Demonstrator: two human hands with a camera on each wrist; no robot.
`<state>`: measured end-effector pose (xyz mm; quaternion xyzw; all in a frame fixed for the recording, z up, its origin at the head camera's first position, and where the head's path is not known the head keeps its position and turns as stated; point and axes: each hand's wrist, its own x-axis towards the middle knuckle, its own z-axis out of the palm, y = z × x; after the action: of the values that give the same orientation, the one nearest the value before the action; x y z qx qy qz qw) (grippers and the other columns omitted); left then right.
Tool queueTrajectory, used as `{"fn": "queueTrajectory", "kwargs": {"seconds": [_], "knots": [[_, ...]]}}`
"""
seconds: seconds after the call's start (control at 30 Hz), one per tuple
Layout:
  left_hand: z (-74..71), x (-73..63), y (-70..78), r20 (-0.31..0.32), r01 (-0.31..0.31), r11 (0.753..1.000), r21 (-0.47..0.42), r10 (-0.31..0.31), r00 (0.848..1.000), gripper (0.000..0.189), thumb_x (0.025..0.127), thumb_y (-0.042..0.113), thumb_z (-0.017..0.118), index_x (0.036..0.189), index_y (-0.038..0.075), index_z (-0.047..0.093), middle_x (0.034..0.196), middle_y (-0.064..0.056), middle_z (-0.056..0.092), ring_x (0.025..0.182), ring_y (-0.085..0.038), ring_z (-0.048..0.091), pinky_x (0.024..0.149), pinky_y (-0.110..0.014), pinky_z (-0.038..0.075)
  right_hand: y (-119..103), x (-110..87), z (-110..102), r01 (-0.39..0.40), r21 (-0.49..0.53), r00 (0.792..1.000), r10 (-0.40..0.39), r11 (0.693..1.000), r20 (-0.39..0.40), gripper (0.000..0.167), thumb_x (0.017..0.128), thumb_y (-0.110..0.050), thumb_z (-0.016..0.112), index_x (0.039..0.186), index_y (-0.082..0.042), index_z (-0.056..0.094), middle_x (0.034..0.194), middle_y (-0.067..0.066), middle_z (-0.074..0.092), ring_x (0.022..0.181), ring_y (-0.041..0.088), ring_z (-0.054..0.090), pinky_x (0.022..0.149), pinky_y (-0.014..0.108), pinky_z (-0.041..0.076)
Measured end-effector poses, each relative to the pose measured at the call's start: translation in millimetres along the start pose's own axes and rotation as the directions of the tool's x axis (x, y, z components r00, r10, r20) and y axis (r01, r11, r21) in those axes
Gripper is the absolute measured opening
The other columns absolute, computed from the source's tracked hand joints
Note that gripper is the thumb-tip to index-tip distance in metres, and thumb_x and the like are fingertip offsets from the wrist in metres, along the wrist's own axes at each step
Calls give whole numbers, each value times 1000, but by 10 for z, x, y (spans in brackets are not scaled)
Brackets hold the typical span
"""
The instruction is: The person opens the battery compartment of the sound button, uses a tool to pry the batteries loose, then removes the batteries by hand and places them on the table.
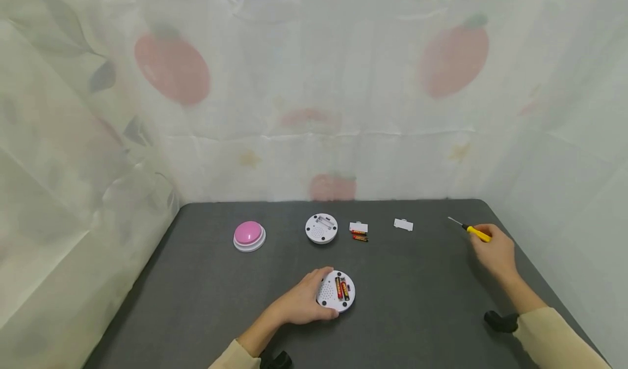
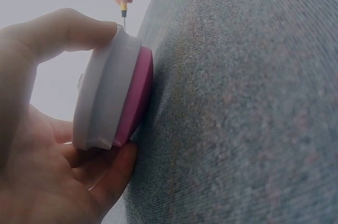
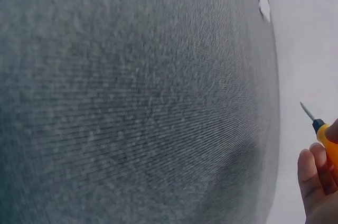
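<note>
My left hand grips a round white push-button device by its rim, thumb on one side and fingers on the other. Its underside faces up, with two batteries in the uncovered compartment. In the left wrist view the pink dome of that device points down at the table. At the right, my right hand holds a screwdriver by its yellow handle, the metal shaft pointing to the back left. The right wrist view shows the screwdriver between thumb and fingers, raised off the table.
A pink-topped button stands upright at the back left. Another white device lies upside down, its battery compartment uncovered. Right of it are a white cover with two loose batteries, then a second cover. A curtain hangs behind the table.
</note>
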<state>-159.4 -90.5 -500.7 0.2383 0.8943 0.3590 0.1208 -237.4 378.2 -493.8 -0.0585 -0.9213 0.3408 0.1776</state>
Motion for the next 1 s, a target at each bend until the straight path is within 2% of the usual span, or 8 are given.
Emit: {"fn": "queueTrajectory", "kwargs": {"seconds": [0.1, 0.2, 0.6, 0.7, 0.87, 1.0], "knots": [[1, 0, -2, -2, -2, 1000, 0, 2, 1000, 93, 75, 42, 83, 150, 7, 41, 133, -3, 52, 118, -18, 47, 98, -37, 41, 58, 24, 5, -33, 1, 999, 33, 999, -2, 36, 100, -13, 54, 124, 13, 57, 119, 34, 58, 106, 46, 55, 86, 54, 44], [5, 2, -10, -6, -8, 1000, 4, 8, 1000, 92, 75, 42, 83, 150, 7, 41, 133, -3, 52, 118, -18, 47, 99, -37, 41, 101, 41, 5, -62, -8, 998, 62, 998, -3, 37, 99, -12, 53, 124, 15, 55, 121, 37, 56, 109, 50, 53, 90, 60, 42], [4, 1, -9, -4, -4, 1000, 1, 4, 1000, 93, 75, 42, 83, 150, 7, 41, 134, -3, 51, 117, -17, 47, 99, -37, 41, 155, 63, -25, -164, -25, 986, 165, 986, 30, 41, 100, -12, 50, 128, 17, 50, 124, 40, 52, 111, 53, 50, 94, 63, 42], [3, 1, -5, -5, -3, 1000, -3, 3, 1000, 93, 75, 42, 83, 150, 7, 41, 133, -2, 51, 117, -17, 47, 98, -36, 41, 177, 94, -24, -160, -81, 985, 165, 984, 47, 41, 98, -13, 51, 124, 18, 52, 120, 39, 55, 106, 52, 53, 90, 61, 43], [4, 1, -8, -9, -7, 1000, -1, 7, 1000, 93, 75, 42, 83, 150, 7, 41, 136, -3, 51, 119, -18, 47, 100, -37, 41, 176, 147, -68, -121, -214, 983, 146, 969, 108, 37, 92, -14, 54, 114, 16, 58, 108, 37, 62, 90, 50, 60, 72, 56, 47], [2, 1, -2, -3, -3, 1000, -5, 3, 1000, 94, 75, 42, 83, 150, 7, 40, 136, -4, 51, 119, -19, 47, 100, -38, 40, 150, 151, -92, -127, -245, 975, 166, 961, 145, 34, 88, -13, 55, 109, 12, 62, 104, 33, 63, 87, 47, 62, 63, 51, 48]]}}
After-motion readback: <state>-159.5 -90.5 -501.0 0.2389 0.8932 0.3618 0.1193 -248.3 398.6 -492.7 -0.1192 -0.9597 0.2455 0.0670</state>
